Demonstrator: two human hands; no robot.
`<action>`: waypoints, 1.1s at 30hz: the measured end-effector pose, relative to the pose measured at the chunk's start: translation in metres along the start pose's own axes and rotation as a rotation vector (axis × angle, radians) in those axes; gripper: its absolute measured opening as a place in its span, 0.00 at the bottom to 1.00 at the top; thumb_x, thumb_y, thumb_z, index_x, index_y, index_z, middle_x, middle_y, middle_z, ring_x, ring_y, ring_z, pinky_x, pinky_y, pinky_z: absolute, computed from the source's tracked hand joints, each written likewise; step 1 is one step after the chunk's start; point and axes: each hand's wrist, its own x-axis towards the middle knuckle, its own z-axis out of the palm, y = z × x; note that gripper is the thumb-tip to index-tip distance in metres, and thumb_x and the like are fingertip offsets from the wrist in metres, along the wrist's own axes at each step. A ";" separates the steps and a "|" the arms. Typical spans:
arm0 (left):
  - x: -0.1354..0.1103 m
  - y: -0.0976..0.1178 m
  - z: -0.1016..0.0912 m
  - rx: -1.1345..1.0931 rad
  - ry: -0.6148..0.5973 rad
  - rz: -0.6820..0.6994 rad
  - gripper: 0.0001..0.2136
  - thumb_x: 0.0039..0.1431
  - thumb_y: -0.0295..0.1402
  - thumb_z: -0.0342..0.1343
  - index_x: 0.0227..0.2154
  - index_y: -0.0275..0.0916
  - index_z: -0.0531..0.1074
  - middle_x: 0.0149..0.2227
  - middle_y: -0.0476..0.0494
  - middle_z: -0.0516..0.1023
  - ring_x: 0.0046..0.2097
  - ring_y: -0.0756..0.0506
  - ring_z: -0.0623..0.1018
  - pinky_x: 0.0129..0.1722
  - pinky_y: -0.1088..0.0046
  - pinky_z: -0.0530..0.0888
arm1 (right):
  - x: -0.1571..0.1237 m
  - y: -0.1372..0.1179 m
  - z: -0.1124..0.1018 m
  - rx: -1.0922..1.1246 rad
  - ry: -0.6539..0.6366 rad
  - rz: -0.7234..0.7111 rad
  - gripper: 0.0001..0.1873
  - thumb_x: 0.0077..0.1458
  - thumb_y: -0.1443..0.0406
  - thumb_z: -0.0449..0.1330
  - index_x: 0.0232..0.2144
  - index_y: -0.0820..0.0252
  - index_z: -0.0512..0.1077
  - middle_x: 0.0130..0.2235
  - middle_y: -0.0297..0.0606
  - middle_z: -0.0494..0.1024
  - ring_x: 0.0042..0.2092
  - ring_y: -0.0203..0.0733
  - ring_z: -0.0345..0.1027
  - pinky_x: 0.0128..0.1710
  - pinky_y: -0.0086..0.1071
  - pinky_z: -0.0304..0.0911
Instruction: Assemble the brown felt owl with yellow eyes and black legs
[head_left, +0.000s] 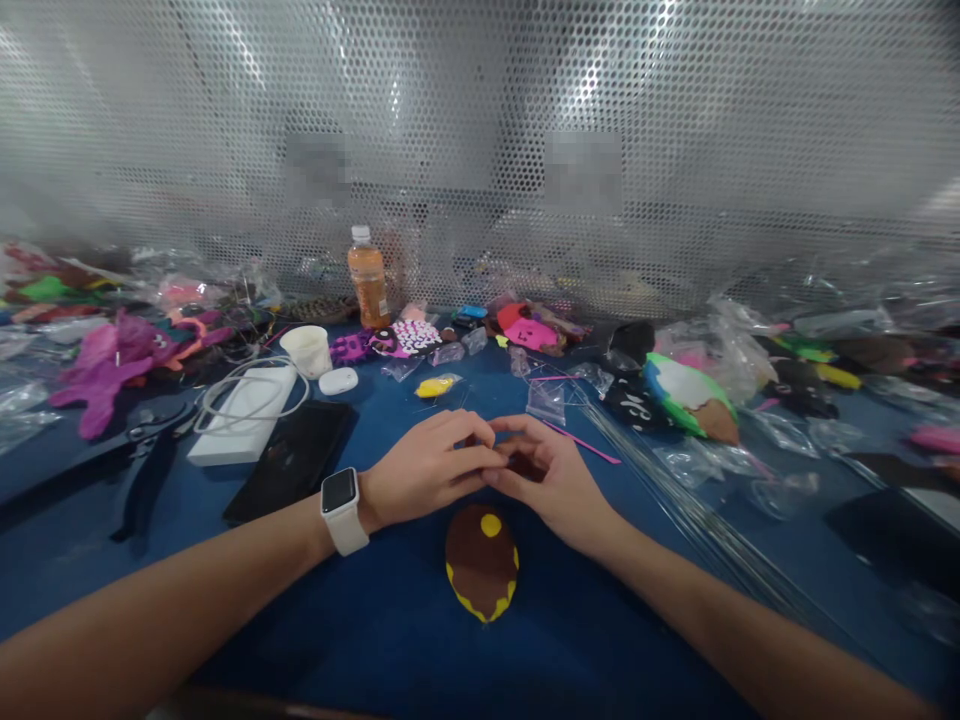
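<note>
My left hand (435, 460), with a white-strapped watch (344, 510) on its wrist, meets my right hand (551, 475) above the blue table. The thumbs and fingertips of both hands come together in a pinch. Whatever is between them, if anything, is too small or hidden to name. Just below, on the near side, lies a flat brown oval piece (480, 565) with a wavy yellow edge and one yellow dot, touched by neither hand. Beyond my fingers rests a small packet of yellow clay-like material (436, 386).
On the left are pliers (142, 470), a white box (247, 415) with a cable, a black phone-like slab (296, 460) and a paper cup (306, 350). An orange drink bottle (367, 280) stands behind. Thin wires (675, 490) and colourful figures (694, 395) lie right, before a perforated metal panel (480, 120).
</note>
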 end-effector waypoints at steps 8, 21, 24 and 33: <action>0.004 -0.004 -0.015 0.170 -0.045 0.047 0.07 0.70 0.35 0.57 0.46 0.38 0.73 0.44 0.41 0.77 0.46 0.42 0.75 0.49 0.60 0.69 | 0.000 0.003 -0.001 -0.119 0.025 -0.051 0.18 0.58 0.57 0.71 0.48 0.52 0.75 0.39 0.35 0.84 0.41 0.44 0.79 0.43 0.39 0.73; -0.013 -0.061 -0.009 0.381 -0.123 -0.656 0.19 0.69 0.34 0.52 0.61 0.36 0.65 0.59 0.32 0.73 0.61 0.31 0.70 0.60 0.46 0.68 | 0.013 0.007 -0.021 -0.756 -0.228 -0.368 0.05 0.66 0.60 0.66 0.39 0.50 0.83 0.45 0.37 0.83 0.51 0.47 0.72 0.52 0.45 0.69; -0.015 -0.063 -0.007 0.342 -0.153 -0.668 0.13 0.69 0.32 0.54 0.55 0.39 0.70 0.55 0.36 0.77 0.57 0.32 0.73 0.57 0.47 0.70 | 0.012 0.007 -0.021 -0.795 -0.195 -0.361 0.04 0.65 0.61 0.66 0.37 0.51 0.82 0.47 0.38 0.82 0.53 0.47 0.72 0.55 0.45 0.68; -0.004 -0.051 -0.011 0.012 -0.042 -0.595 0.10 0.73 0.34 0.51 0.53 0.41 0.71 0.54 0.41 0.78 0.56 0.39 0.76 0.57 0.57 0.73 | 0.018 0.009 -0.028 -0.650 0.183 -0.269 0.15 0.63 0.60 0.65 0.52 0.50 0.76 0.52 0.40 0.82 0.51 0.50 0.76 0.52 0.48 0.71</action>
